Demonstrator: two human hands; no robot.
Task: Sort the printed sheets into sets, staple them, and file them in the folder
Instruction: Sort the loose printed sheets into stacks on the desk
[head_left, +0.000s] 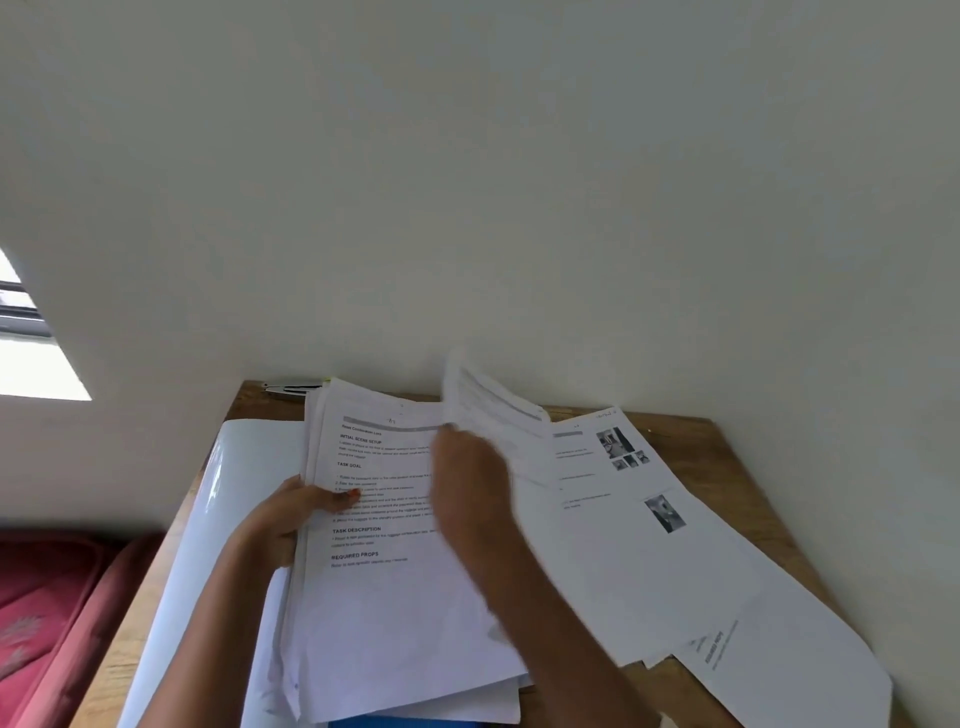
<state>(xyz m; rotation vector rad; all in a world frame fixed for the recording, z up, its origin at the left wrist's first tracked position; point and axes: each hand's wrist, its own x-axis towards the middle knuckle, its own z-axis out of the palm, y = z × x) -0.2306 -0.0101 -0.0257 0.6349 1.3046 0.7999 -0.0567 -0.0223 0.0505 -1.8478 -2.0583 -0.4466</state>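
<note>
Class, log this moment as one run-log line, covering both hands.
stage: sorting | left hand: grips main stack edge | right hand: holds raised sheet | second pile: right of stack | stapling: not yet

One camera sits on the person's head. It looks forward and down, very close above the spot where the left hand (291, 512) grips the stack (384, 597). Beyond the grip the wall (467, 182) fills the top half. The table (685, 441) runs out of the picture below the grip. Far left of the grip, at the edge, is maybe a window (36, 369).
</note>
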